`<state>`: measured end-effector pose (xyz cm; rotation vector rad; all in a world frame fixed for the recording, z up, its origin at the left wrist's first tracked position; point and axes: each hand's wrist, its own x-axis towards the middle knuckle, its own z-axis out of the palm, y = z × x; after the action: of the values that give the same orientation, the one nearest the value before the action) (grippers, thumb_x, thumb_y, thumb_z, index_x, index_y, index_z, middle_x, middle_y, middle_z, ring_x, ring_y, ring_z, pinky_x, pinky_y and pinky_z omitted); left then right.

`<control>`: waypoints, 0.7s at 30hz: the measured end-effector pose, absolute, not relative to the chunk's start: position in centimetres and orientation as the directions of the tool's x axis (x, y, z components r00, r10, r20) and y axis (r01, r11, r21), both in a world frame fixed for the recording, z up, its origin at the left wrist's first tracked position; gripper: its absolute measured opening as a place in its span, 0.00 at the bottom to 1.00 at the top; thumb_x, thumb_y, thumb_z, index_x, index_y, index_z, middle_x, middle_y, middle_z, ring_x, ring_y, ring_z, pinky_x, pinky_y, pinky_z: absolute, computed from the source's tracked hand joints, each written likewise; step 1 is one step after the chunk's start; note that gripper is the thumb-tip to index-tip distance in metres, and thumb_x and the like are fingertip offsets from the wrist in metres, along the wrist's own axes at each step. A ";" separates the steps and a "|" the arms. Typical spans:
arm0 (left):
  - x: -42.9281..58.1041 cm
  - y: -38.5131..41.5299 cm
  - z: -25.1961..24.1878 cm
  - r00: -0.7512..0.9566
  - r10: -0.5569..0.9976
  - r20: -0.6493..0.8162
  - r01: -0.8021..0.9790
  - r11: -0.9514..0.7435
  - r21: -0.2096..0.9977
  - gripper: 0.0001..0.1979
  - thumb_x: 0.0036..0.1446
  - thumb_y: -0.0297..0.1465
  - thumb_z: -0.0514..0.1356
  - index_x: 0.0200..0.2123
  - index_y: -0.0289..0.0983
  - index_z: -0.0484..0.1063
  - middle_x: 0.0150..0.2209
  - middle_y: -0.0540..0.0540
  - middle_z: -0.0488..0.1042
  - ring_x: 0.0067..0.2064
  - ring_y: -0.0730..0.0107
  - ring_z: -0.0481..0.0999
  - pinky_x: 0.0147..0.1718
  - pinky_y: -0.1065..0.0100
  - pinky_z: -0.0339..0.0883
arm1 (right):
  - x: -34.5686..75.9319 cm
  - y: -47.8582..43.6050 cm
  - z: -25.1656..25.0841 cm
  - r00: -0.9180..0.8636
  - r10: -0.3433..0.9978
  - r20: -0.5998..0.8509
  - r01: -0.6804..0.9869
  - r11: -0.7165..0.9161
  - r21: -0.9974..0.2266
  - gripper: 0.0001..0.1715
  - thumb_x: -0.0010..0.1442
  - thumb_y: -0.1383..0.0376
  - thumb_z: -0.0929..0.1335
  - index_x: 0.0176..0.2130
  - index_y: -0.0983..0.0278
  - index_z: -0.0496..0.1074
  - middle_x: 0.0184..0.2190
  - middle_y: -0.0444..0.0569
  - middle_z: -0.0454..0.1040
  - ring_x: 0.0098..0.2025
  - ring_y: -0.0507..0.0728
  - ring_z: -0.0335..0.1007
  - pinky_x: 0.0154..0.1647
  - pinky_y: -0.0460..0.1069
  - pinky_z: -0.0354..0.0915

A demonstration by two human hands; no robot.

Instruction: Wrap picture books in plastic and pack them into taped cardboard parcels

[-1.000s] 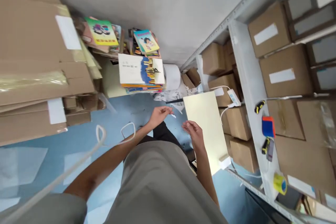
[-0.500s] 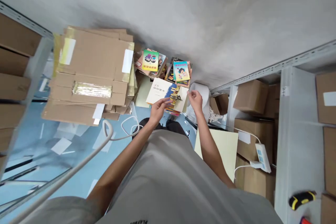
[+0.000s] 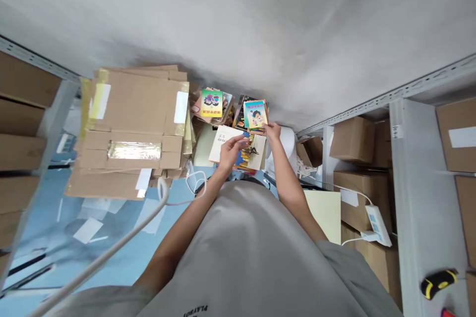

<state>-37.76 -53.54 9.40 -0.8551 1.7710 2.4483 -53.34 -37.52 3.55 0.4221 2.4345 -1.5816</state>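
Observation:
Over the white-covered book [image 3: 223, 139] with a blue and yellow band, my left hand [image 3: 231, 152] has its fingers stretched out and slightly apart. Whether its fingertips touch the cover I cannot tell. This book lies on top of a stack of books in front of me. My right hand [image 3: 273, 132] pinches the lower right corner of a blue booklet [image 3: 255, 115] with a cartoon child on it. That booklet rests on the pile behind the white book. Left of it, a green and yellow booklet [image 3: 211, 103] tops another pile.
Flattened cardboard boxes [image 3: 141, 94] are stacked at the left. A white roll [image 3: 284, 151] stands right of the books. A grey hose [image 3: 107, 247] crosses the lower left. Shelves on the right hold cartons [image 3: 357, 141], with a power strip [image 3: 378, 225] and a yellow-black cutter [image 3: 439, 283] nearby.
My right hand has moved from beside the white book up to the blue booklet and closed on its corner. My left hand stays over the white book. The whole view has tilted upward slightly.

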 end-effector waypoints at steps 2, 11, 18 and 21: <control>-38.3 -54.1 9.4 -0.853 -0.282 -0.440 -0.329 -0.364 0.871 0.25 0.53 0.44 0.72 0.50 0.36 0.85 0.51 0.36 0.90 0.48 0.50 0.91 0.60 0.48 0.83 | -53.0 -37.5 4.7 -0.914 0.204 -0.350 0.399 0.305 -0.865 0.20 0.57 0.47 0.76 0.35 0.59 0.74 0.29 0.48 0.83 0.38 0.61 0.82 0.44 0.55 0.79; -35.7 -50.2 8.0 -0.852 0.071 -0.519 -0.523 -0.192 0.831 0.25 0.61 0.47 0.76 0.53 0.35 0.85 0.54 0.35 0.89 0.59 0.48 0.88 0.61 0.51 0.81 | -34.5 -32.1 9.6 -0.776 0.507 -0.376 0.268 -0.275 -0.923 0.33 0.45 0.44 0.87 0.37 0.58 0.76 0.35 0.44 0.84 0.40 0.57 0.84 0.53 0.54 0.81; -27.4 -42.8 7.2 -0.645 0.538 -0.543 -0.605 0.076 0.793 0.17 0.65 0.44 0.72 0.47 0.37 0.86 0.47 0.39 0.90 0.51 0.50 0.90 0.56 0.53 0.84 | -15.5 -31.5 12.8 -0.399 0.827 -0.397 0.237 -0.325 -0.915 0.37 0.43 0.42 0.89 0.39 0.58 0.77 0.35 0.43 0.85 0.38 0.57 0.84 0.49 0.54 0.81; -24.4 -40.8 7.5 -0.540 0.680 -0.496 -0.571 0.137 0.809 0.19 0.64 0.45 0.73 0.47 0.36 0.86 0.49 0.37 0.90 0.51 0.49 0.91 0.56 0.53 0.84 | -9.8 -31.3 13.9 -0.290 0.881 -0.373 0.232 -0.314 -0.921 0.36 0.47 0.39 0.87 0.42 0.58 0.81 0.37 0.47 0.86 0.40 0.59 0.86 0.51 0.56 0.81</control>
<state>-24.38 -40.77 7.51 0.1144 1.4253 1.6003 -9.82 -31.35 13.95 2.0361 1.9920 -2.3301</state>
